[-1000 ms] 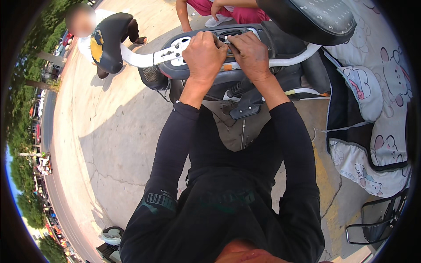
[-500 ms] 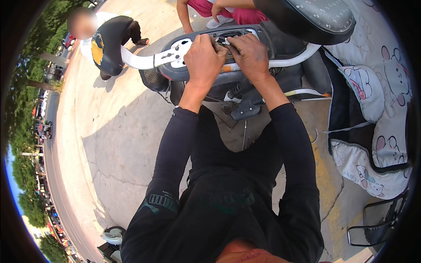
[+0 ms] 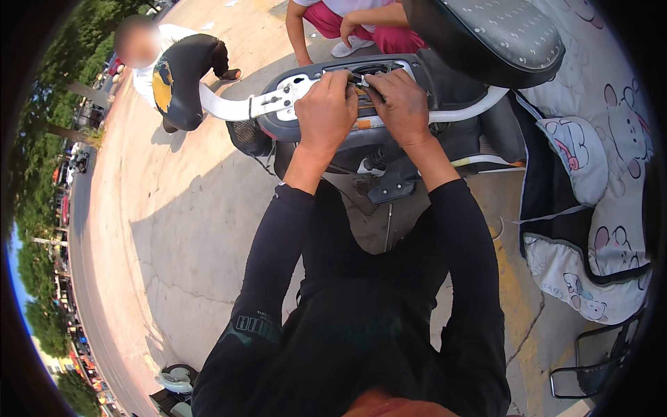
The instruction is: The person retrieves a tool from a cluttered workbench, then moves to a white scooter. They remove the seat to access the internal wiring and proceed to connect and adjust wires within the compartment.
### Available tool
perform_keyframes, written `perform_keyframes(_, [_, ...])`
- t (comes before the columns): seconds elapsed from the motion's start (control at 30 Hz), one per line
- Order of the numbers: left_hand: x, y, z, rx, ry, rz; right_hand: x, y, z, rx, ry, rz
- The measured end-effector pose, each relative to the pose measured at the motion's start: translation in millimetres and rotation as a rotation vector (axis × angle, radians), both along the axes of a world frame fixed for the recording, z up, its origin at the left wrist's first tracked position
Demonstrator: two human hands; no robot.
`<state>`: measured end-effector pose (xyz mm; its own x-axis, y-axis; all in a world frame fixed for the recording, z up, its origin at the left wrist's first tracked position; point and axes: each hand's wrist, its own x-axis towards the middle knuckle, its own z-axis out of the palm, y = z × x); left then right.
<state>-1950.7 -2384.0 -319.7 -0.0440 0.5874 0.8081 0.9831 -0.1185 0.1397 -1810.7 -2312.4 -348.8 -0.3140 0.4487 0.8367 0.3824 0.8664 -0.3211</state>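
Observation:
My left hand (image 3: pixel 325 115) and my right hand (image 3: pixel 401 108) meet over the open middle of an electric scooter's body (image 3: pixel 292 125). The fingers of both are closed in a pinch, fingertips almost touching. Between them shows a small white connector (image 3: pixel 359 79), partly covered by the fingers. Dark wires (image 3: pixel 379 69) lie in the open compartment just beyond my fingertips. To the left of my left hand, a white metal bracket (image 3: pixel 281 99) with bolt holes sits on the scooter. Its black padded seat (image 3: pixel 511 38) is at the upper right.
A worn black saddle (image 3: pixel 184 83) with a yellow torn patch is at the left, a person (image 3: pixel 139 48) behind it. Another person in pink trousers (image 3: pixel 326 19) crouches beyond the scooter. A padded cartoon-print cover (image 3: pixel 580 278) hangs at the right, above a black metal-framed chair (image 3: pixel 590 372).
The scooter and both hands sit slightly lower in the picture. My hands keep pinching at the same spot, with small finger shifts. The crouching person's hand remains near the scooter's far edge.

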Motion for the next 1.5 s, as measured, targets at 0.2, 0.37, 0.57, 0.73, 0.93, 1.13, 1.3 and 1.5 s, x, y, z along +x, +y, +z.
perform_keyframes(0.2, [-15.2, -3.1, 17.3, -0.105, 0.017, -0.119, 0.4, -2.5, 8.4, -0.007, 0.007, 0.021])
perform_keyframes(0.37, [-27.5, 6.5, 22.6, -0.173, 0.114, -0.257, 1.7, 2.8, 3.6, -0.038, 0.032, 0.052])
perform_keyframes(0.57, [-31.7, 10.8, 27.6, -0.234, 0.146, -0.321, 2.3, 4.3, 1.1, -0.072, 0.058, 0.07])
perform_keyframes(0.73, [-26.9, 5.8, 21.2, -0.233, 0.026, -0.242, 2.1, 3.6, 1.9, -0.089, 0.052, 0.072])
perform_keyframes(0.93, [-31.5, 4.0, 20.0, -0.157, 0.116, -0.273, 0.7, 4.4, -0.7, -0.072, 0.044, 0.051])
perform_keyframes(1.13, [-30.5, 6.2, 19.7, -0.095, 0.332, -0.227, -0.1, 3.2, -0.3, -0.02, 0.076, 0.069])
perform_keyframes(1.3, [-30.3, 4.5, 23.5, -0.191, 0.435, -0.167, 2.1, 2.5, 1.1, -0.01, 0.075, 0.062])
perform_keyframes(1.5, [-35.9, 10.9, 25.7, -0.189, 0.613, -0.181, 0.5, 4.9, -3.0, -0.037, 0.053, 0.051])
